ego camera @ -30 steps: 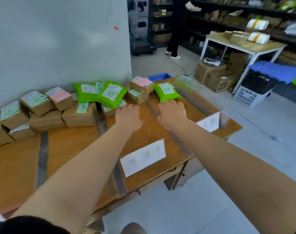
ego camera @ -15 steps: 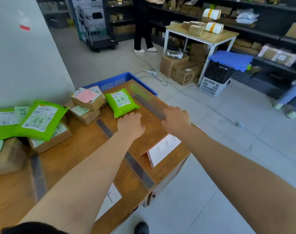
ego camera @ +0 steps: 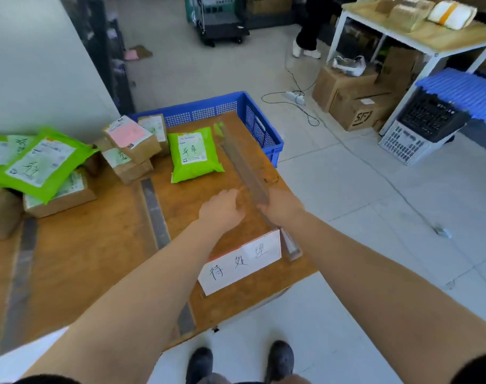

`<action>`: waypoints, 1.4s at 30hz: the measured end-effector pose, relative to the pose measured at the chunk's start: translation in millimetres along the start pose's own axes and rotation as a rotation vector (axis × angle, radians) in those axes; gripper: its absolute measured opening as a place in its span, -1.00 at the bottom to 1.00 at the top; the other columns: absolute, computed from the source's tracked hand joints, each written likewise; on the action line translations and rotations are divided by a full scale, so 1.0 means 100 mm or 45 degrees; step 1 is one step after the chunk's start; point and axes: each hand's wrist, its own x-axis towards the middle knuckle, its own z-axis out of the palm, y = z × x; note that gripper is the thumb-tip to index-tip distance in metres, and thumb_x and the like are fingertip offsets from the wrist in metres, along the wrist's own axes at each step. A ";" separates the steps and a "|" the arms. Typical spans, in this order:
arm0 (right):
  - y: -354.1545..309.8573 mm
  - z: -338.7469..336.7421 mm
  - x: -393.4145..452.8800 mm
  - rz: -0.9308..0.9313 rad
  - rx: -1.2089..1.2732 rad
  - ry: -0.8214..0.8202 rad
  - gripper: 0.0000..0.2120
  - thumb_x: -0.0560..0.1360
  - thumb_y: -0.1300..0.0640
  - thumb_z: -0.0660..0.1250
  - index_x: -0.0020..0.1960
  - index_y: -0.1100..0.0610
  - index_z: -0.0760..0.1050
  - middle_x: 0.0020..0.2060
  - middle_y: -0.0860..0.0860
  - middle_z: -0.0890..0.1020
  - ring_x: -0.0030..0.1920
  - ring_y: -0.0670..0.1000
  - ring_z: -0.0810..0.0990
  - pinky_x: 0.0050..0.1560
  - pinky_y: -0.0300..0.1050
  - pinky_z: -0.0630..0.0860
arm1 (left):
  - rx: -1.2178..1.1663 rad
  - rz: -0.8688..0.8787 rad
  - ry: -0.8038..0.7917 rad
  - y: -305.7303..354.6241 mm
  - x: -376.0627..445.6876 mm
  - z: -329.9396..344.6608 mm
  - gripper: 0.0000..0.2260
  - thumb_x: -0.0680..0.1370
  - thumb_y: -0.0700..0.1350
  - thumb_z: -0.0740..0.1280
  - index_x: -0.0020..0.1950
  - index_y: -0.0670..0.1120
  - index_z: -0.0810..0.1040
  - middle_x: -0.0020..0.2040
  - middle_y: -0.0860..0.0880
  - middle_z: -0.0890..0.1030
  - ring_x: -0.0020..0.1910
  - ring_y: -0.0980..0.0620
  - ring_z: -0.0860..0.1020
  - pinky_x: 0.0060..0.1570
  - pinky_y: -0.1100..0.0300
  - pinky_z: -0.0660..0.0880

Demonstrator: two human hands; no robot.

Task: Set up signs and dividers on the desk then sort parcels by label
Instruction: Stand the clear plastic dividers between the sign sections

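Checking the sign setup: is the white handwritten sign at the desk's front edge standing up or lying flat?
Standing. The white sign leans upright on the desk, its written face towards the camera, its top edge raised.

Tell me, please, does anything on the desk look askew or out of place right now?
The clear divider near the desk's right edge runs slanted, its far end leaning left toward the green parcel. The right hand grips it. The white sign also sits at an angle.
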 end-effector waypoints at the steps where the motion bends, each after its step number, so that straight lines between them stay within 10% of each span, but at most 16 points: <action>1: 0.03 0.03 0.05 -0.028 -0.006 -0.045 -0.57 0.52 -0.05 0.28 0.30 0.14 0.40 0.13 0.12 0.57 0.12 0.16 0.57 0.07 0.01 0.54 | -0.015 -0.027 0.002 0.04 0.01 0.03 -0.64 0.53 0.01 0.22 0.32 -0.01 0.40 0.29 -0.07 0.47 0.26 -0.12 0.46 0.20 0.01 0.43; 8: 0.22 0.05 0.29 -0.013 -0.082 -0.023 -0.73 0.52 0.34 0.20 0.19 0.24 0.48 0.12 0.16 0.59 0.12 0.17 0.58 -0.01 -0.06 0.51 | -0.041 -0.166 0.045 0.18 0.00 0.11 -0.61 0.54 0.00 0.24 0.36 -0.02 0.36 0.32 -0.07 0.44 0.30 -0.10 0.42 0.23 0.04 0.40; 25: 0.20 -1.12 -0.37 -0.702 -0.712 0.353 -0.85 0.64 0.11 0.04 0.07 0.06 0.38 -0.20 0.04 0.46 -0.22 0.07 0.43 -0.21 -0.08 0.42 | 0.634 0.223 0.660 0.41 -0.46 -0.99 -0.45 0.55 -0.02 0.28 0.50 0.04 0.15 0.51 0.05 0.22 0.50 -0.01 0.14 0.48 -0.02 -0.05; 30: -0.37 -1.19 -0.71 -0.985 -0.770 0.422 -0.77 0.64 0.09 0.03 0.18 0.03 0.42 -0.04 0.02 0.61 -0.15 0.06 0.49 -0.22 -0.11 0.34 | 0.599 -0.028 0.626 -0.26 -1.09 -1.38 -0.75 0.55 0.02 0.24 0.21 0.11 0.51 0.17 -0.06 0.55 0.17 -0.12 0.51 0.04 0.06 0.43; 38: -1.52 -0.94 -1.25 -1.259 -1.147 0.617 -0.85 0.60 0.21 0.09 0.12 0.06 0.37 -0.41 -0.05 0.35 -0.30 0.13 0.44 -0.43 -0.11 0.22 | 0.581 -0.243 0.661 -1.37 -2.33 -1.59 -0.74 0.60 -0.06 0.14 0.24 0.07 0.50 0.15 -0.08 0.59 0.16 -0.13 0.52 -0.08 0.11 0.39; 42: -2.03 -0.76 -1.59 -1.376 -0.976 0.663 -0.85 0.63 0.07 0.09 0.09 0.03 0.43 -0.20 0.04 0.58 -0.18 0.17 0.57 -0.41 -0.16 0.25 | 0.612 -0.358 0.696 -1.76 -2.83 -1.61 -0.77 0.59 -0.05 0.16 0.19 0.02 0.50 0.10 -0.09 0.60 0.12 -0.14 0.54 -0.20 0.16 0.28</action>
